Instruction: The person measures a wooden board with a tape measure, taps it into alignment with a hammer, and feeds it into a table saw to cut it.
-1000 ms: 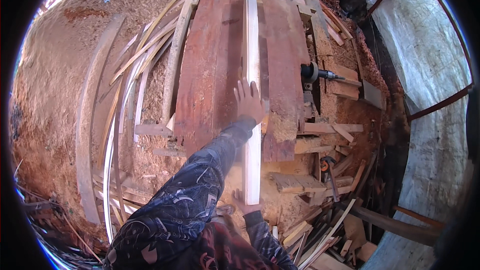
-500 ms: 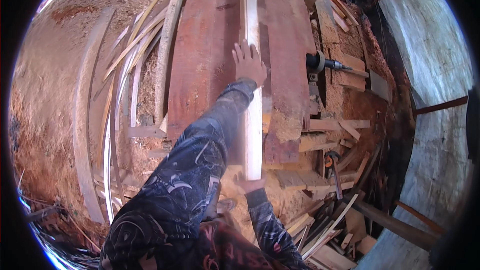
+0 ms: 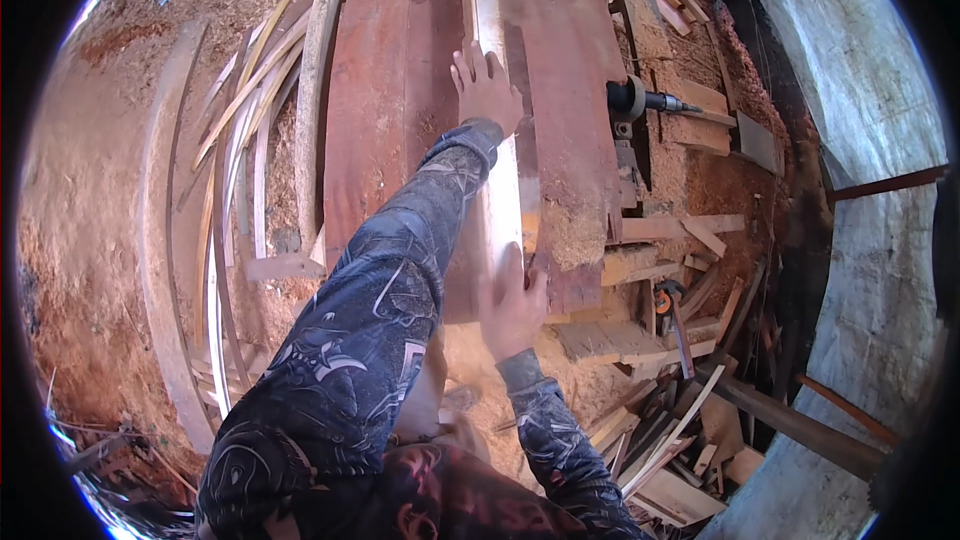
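Note:
A long, pale wooden batten [image 3: 501, 195] lies lengthwise on a reddish-brown wooden work surface [image 3: 380, 90], running away from me. My left hand [image 3: 489, 98] rests on top of it farther out, fingers spread across the wood, the forearm reaching over from the left. At the near end of the batten is my right hand [image 3: 513, 312], its fingers stretched forward and apart against the wood. The hand covers that end, so its exact contact is partly hidden. Both sleeves are dark, patterned and dusty.
Right of the surface, a dark spindle-like machine part [image 3: 655, 100] with a metal tip sticks out. An orange-and-black tool [image 3: 668, 295] sits among offcuts. Thin wood strips [image 3: 250, 120] lie at left on sawdust-covered ground. A pale sheet [image 3: 870, 270] hangs along the right.
My right hand has come from beneath the batten's near end up and forward, onto or against it. My left hand stays on the wood; the view has shifted slightly.

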A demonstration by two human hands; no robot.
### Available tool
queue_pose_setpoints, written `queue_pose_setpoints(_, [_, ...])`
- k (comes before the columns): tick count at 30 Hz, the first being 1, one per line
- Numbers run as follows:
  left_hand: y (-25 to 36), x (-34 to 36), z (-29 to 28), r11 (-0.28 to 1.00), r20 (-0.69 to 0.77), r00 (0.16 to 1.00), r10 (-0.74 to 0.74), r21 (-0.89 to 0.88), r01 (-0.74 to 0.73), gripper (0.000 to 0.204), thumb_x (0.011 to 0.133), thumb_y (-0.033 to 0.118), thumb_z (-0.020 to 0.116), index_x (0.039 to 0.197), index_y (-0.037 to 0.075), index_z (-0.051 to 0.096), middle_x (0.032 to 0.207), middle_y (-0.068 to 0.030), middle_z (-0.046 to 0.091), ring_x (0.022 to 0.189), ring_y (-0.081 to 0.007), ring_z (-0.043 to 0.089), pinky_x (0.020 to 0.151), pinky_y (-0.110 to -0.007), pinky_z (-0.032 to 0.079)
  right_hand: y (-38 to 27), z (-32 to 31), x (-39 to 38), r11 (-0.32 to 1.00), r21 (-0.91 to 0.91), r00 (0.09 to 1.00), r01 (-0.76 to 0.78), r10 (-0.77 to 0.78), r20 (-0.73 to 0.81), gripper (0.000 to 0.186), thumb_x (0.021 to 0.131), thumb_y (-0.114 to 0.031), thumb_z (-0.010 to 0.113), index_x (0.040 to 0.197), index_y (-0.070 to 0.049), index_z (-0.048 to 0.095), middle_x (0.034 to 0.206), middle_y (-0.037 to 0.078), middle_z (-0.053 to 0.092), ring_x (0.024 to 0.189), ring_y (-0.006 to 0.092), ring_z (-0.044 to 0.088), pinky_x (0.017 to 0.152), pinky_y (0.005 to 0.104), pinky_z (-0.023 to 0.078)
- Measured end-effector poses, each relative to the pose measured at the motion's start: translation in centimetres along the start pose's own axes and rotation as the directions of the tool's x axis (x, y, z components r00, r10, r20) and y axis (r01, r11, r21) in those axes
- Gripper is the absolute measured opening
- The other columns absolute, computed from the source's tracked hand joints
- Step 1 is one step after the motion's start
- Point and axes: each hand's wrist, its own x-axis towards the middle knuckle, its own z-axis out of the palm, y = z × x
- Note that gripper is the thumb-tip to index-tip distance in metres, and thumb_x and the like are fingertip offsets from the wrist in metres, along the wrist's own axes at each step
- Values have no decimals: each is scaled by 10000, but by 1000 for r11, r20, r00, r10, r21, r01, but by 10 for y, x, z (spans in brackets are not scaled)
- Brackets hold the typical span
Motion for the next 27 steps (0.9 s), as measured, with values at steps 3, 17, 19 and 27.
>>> queue_pose_setpoints(3, [-9, 19, 4, 1000, -10, 1000, 0, 10, 0, 737, 904, 290, 593, 1491, -88, 359, 1612, -301, 175, 1482, -559, 110, 1228, -596, 116, -11, 5, 20, 1000, 6, 1000, -4, 4, 16, 721, 902, -341, 686, 1527, -104, 416, 1055, 254, 563, 882, 393, 595, 744, 480, 491])
queue_pose_setpoints(17, [-42, 128, 28, 998, 4, 1000, -20, 60, 20, 751, 933, 372, 552, 1522, -38, 329, 1639, -279, 134, 1485, -569, 87, 1218, -614, 114, -35, 42, 128, 997, 24, 996, -76, 77, -38, 721, 911, -377, 642, 1491, -17, 411, 1129, 249, 570, 990, 422, 618, 791, 512, 509])
queue_pose_setpoints(19, [-57, 131, 14, 992, 59, 998, -5, -123, 12, 770, 949, 478, 548, 1543, 33, 340, 1645, -268, 157, 1514, -510, 86, 1224, -597, 101, -44, 43, 141, 997, 4, 996, -75, 75, -40, 720, 918, -386, 633, 1495, -20, 405, 1124, 254, 571, 987, 428, 620, 791, 510, 512])
queue_pose_setpoints(27, [-233, -129, -66, 912, 1, 921, -389, 141, 385, 745, 981, 532, 518, 1530, 53, 367, 1638, -254, 209, 1514, -456, 168, 1185, -649, 110, -55, 56, 180, 991, 4, 991, -130, 130, 41, 730, 948, -437, 586, 1501, -11, 373, 1228, 295, 535, 1120, 465, 583, 939, 544, 498])
